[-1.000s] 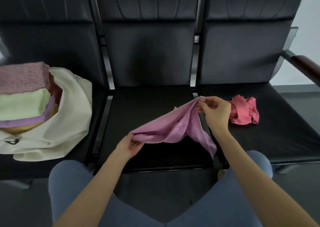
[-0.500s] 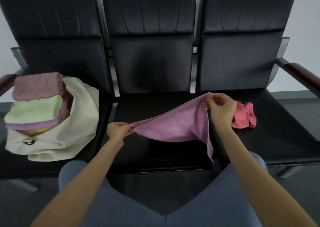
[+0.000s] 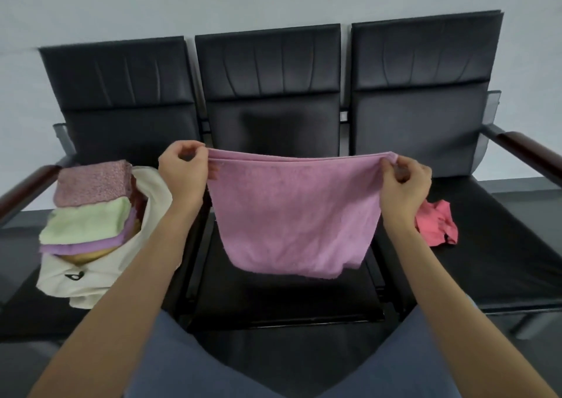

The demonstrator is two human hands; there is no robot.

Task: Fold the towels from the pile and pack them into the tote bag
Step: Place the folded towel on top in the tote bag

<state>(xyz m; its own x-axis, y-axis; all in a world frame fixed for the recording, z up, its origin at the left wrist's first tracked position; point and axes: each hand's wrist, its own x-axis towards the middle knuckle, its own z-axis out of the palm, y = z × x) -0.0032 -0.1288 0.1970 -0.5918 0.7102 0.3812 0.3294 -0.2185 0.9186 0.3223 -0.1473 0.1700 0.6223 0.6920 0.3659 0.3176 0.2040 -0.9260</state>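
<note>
Lifted and pulled wide since half a second ago, the pink towel (image 3: 292,215) now hangs flat in the air above the middle seat (image 3: 282,297), where earlier it drooped in a slack, twisted swag low over the cushion between two hands set unevenly. Both hands have risen to about the same height and moved apart: the left hand (image 3: 182,174) pinches one top corner, the right hand (image 3: 403,186) pinches the other, fingers curled on the cloth at each end, so the top edge runs taut between them. That edge looks doubled, two layers showing along it, which suggests the towel is already folded once and is being held up to let gravity straighten the hanging part before the next fold. The view has also tipped upward, so the whole backrests and the wall behind them show now. On the left seat the cream tote bag (image 3: 100,279) lies slumped on its side with its mouth open toward the person, a stack of folded towels (image 3: 91,212) in pink, green and purple showing at its opening, placed so a finished towel can be slid in from the middle seat. One crumpled red towel (image 3: 436,225) is what remains of the pile on the right seat, just behind the right wrist, within easy reach for the next round
</note>
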